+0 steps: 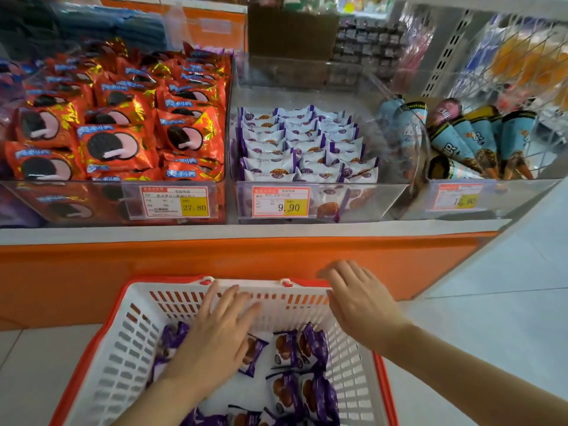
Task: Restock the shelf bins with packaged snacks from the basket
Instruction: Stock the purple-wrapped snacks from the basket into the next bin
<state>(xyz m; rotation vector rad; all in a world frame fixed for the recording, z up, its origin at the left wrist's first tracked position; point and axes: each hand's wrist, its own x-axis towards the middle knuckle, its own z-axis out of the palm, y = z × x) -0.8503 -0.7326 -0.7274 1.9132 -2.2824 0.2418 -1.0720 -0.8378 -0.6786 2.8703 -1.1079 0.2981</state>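
- The basket (101, 327), white slotted plastic with an orange-red rim, fills the lower centre of the frame and stands on the pale tiled floor (507, 302), against the orange shelf base (246, 253)
- Purple cookie packets (310, 392) lie loose on the basket's bottom, mostly in its right and near parts, with a few at lower left beside the forearm
- The left hand (215, 336) is inside the basket, palm down, fingers straight and slightly spread, pointing toward the far wall; it holds nothing, and whether the palm touches a packet below it cannot be told
- The right hand (359, 305) is at the basket's far right corner, palm down, fingers straight and close together; contact with the rim cannot be told
- The middle bin (384, 198), clear plastic, sits at centre frame above the basket; white-and-purple packets (301, 142) stand in tidy rows in its left and centre, while its right side is bare
- A price tag (280, 202) on its front reads 9.90
- The left bin (18, 192) in the upper left is heaped with red sandwich-cookie packs (113, 142); its tag (175, 201) reads 27.80
- The right bin (522, 192) in the upper right holds cone snacks (470, 139) in blue and brown wrappers, tips toward the front; its tag (459, 199) reads 12.90
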